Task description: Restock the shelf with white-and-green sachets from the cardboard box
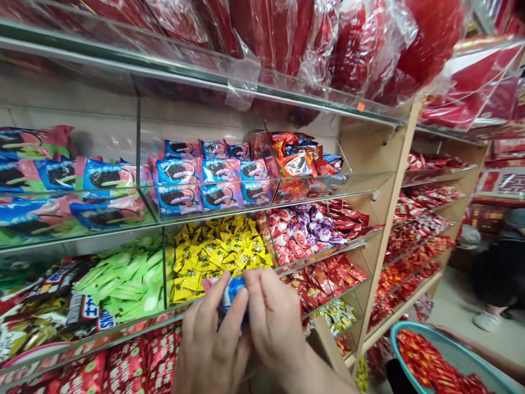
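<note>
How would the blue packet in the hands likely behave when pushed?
The packet is probably light, being small enough for left hand and right hand to mostly cover. If it matches the glossy blue-and-pink packs, it may slip; cookies pictured there suggest it could crumble.

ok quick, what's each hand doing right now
Left hand: closed, fingers holding a blue packet.
Right hand: closed on the same blue packet, grip partly hidden.

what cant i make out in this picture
- head view: most of the blue packet, hidden by the left hand and right hand
- head view: lettering on the yellow packets, too small and blurred
- head view: tops of the red bundles, cut off by the top edge
- head view: the teal basin's near end, cut off by the bottom edge
</note>
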A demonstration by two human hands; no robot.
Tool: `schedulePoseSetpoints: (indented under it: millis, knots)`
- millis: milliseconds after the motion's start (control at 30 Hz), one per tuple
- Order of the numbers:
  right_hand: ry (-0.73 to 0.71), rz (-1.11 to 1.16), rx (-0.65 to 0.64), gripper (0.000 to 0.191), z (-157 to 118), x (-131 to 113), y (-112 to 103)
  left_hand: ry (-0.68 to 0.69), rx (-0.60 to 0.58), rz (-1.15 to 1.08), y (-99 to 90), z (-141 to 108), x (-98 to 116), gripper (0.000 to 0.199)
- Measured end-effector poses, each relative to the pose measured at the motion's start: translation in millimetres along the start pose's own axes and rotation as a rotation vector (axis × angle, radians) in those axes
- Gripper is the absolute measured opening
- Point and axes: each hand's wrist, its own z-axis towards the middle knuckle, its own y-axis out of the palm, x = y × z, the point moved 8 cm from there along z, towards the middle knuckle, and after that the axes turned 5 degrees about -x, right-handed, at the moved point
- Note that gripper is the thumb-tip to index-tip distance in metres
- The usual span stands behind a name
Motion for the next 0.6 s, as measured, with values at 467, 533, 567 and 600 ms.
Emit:
schedulePoseSetpoints:
  millis: [467,533,567,600]
  knots:
    - [0.338,0.866,-0.323,0.035,-24.7,36.6,37.5,-1.161,-0.014,-1.373,45.3,-48.3,-46.0,0.054]
    - [0.351,0.834,-0.297,0.031,-22.1,38.0,36.2,-1.169,-0.06,-1.369,49.3,-50.1,-51.4,0.049]
    - [0.355,0.804,-0.293,0.028,-20.5,37.7,34.5,-1.16,-0.084,-1.371,50.2,-49.4,-53.4,0.047]
    - [0.354,0.77,-0.294,0.026,-18.8,36.9,32.0,-1.142,-0.109,-1.373,50.3,-48.4,-54.8,0.046]
